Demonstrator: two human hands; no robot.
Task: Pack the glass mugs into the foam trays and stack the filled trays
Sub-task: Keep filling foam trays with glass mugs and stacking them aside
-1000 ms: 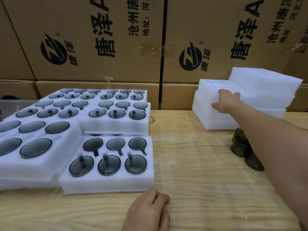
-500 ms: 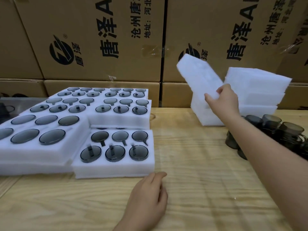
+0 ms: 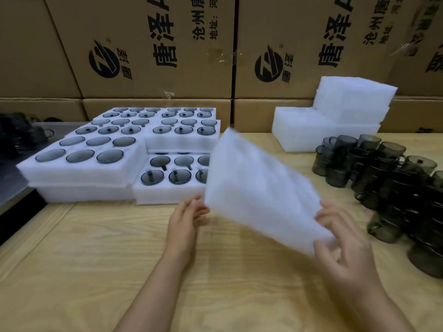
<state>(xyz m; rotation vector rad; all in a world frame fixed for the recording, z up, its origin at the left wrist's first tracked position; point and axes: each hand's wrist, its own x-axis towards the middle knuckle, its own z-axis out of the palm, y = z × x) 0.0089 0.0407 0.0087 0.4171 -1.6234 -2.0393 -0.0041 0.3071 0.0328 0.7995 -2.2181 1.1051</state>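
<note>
— So, where is the foam tray [image 3: 259, 188]?
— Tilted and blurred above the table [image 3: 96, 259], with its near corner pinched between the right hand [image 3: 345, 238]'s thumb and fingers.
— And the left hand [image 3: 185, 219]?
— Its fingers are loosely straight at the tray's other near corner; I can't tell if they touch. Filled trays [image 3: 100, 164] lie beyond those fingertips, and glass mugs [image 3: 388, 171] stand right of the right fingers.
</note>
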